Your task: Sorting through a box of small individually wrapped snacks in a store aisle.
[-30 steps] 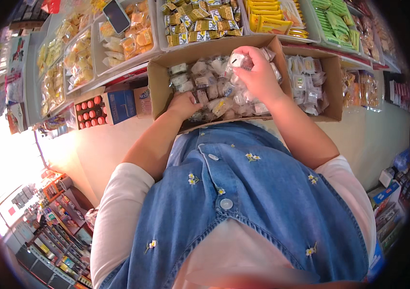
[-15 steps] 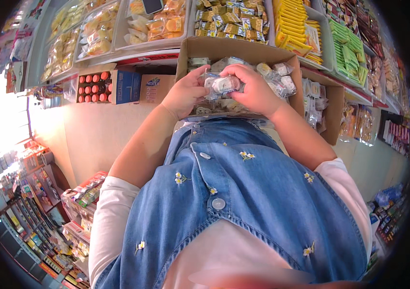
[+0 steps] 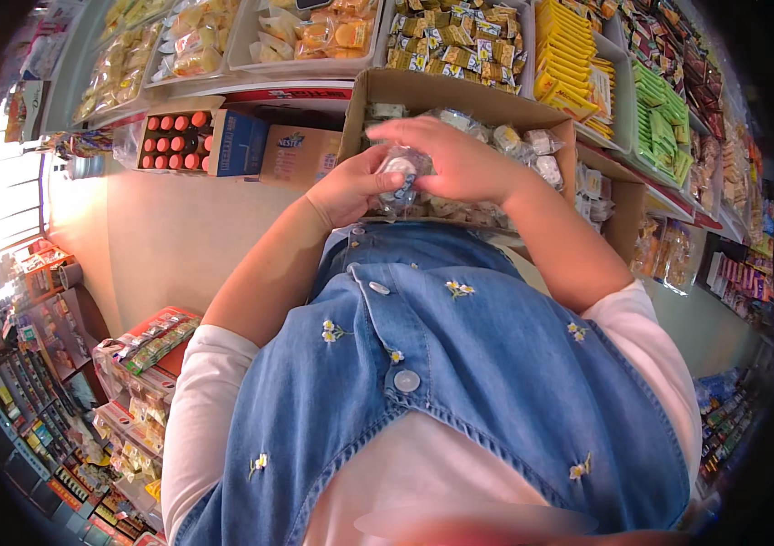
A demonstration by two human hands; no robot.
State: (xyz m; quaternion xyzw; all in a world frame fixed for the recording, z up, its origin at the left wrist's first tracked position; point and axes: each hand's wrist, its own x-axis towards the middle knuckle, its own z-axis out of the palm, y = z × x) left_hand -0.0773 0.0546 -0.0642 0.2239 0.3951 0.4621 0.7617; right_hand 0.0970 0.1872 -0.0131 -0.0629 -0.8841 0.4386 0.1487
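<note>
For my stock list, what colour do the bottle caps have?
The bottle caps are orange-red; the head view shows them best.

You have dark printed lettering on the brown cardboard carton (image 3: 301, 156) to your left, pale characters on the blue-sided cardboard box of red-capped bottles (image 3: 243, 144) beside it, and pale characters along the red shelf-edge strip (image 3: 301, 94) above.

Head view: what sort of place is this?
Likely a snack shop or small grocery: display bins hold gold-wrapped pieces, yellow packets and green packets, and red-capped bottles stand in an open box.
</note>
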